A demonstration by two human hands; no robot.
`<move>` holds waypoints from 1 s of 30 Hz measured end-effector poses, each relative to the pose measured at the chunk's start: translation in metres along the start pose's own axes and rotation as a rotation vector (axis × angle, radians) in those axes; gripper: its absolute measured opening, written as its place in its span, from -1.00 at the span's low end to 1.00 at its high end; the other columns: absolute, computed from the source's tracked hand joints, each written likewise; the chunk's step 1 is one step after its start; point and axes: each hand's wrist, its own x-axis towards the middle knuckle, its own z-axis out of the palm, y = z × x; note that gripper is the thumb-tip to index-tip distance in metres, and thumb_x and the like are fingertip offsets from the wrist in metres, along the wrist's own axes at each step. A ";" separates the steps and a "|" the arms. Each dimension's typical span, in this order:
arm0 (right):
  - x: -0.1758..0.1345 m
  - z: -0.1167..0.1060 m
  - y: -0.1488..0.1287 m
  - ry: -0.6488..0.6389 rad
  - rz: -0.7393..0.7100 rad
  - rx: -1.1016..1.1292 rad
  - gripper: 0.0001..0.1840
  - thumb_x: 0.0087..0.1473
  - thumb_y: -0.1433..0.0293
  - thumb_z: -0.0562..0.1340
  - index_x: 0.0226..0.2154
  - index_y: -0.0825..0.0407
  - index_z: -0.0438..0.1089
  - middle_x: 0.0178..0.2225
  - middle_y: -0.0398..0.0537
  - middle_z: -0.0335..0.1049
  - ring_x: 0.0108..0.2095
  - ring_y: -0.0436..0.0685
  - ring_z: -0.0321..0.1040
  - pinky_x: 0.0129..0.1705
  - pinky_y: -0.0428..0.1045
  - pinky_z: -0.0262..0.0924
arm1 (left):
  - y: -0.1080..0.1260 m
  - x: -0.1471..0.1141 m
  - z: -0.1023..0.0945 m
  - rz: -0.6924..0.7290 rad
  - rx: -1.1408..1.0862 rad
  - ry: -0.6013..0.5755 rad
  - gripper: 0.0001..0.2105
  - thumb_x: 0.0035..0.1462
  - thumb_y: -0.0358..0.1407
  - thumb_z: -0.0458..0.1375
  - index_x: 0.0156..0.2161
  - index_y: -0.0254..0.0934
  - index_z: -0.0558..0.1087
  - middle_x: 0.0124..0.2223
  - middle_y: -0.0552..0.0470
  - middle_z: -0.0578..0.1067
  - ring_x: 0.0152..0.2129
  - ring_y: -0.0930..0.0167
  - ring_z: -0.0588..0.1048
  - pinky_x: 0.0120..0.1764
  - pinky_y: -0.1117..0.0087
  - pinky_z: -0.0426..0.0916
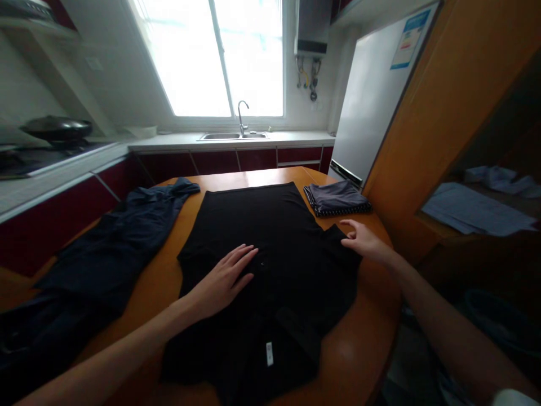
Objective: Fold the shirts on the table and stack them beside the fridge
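A black collared shirt (pixel 270 225) lies spread on the wooden table, its collar and white label towards me and its hem towards the window. My left hand (pixel 226 276) rests open on the middle of the shirt, fingers stretched out beside a small button. At the right sleeve, my right hand (pixel 363 239) is closed on the sleeve's edge between thumb and a bent finger, with the index finger held out apart. Part of that grip is hidden.
Dark blue clothing (pixel 114 237) lies along the left of the wooden table (pixel 346 349). A folded stack of grey and patterned cloth (pixel 338 197) sits at the far right. Beyond are a sink (pixel 224 136), a fridge (pixel 376 96) and a wok (pixel 57 128) on the stove.
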 end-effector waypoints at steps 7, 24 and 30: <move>0.032 0.027 -0.059 -0.238 -0.297 0.159 -0.55 0.12 0.37 0.27 0.08 0.08 0.40 -0.26 0.00 0.57 -0.35 0.08 0.49 -0.38 -0.09 0.31 | 0.072 0.090 0.039 -0.345 -0.920 -0.189 -0.48 0.37 -0.08 0.01 0.36 -0.16 0.16 -0.05 -0.07 0.52 -0.29 0.38 0.57 -0.22 0.33 0.49; 0.101 0.029 0.017 -0.138 -0.491 -0.392 -0.84 0.17 0.38 0.27 -0.38 0.09 0.53 -0.32 -0.03 0.41 -0.31 0.07 0.35 -0.20 -0.05 0.24 | 0.051 0.124 0.055 -0.277 -0.709 -0.052 -0.73 0.01 -0.48 0.10 -0.14 -0.30 0.47 -0.27 0.04 0.52 -0.52 0.47 0.47 -0.44 0.45 0.39; 0.110 0.034 0.024 -0.051 -0.476 -0.457 -0.79 0.21 0.41 0.26 -0.46 0.06 0.48 -0.31 -0.01 0.37 -0.26 0.09 0.30 -0.10 -0.03 0.17 | 0.062 0.120 0.047 0.015 0.011 0.009 -0.67 0.16 -0.41 0.14 0.04 -0.21 0.50 0.19 -0.18 0.37 0.09 0.14 0.40 0.13 0.03 0.31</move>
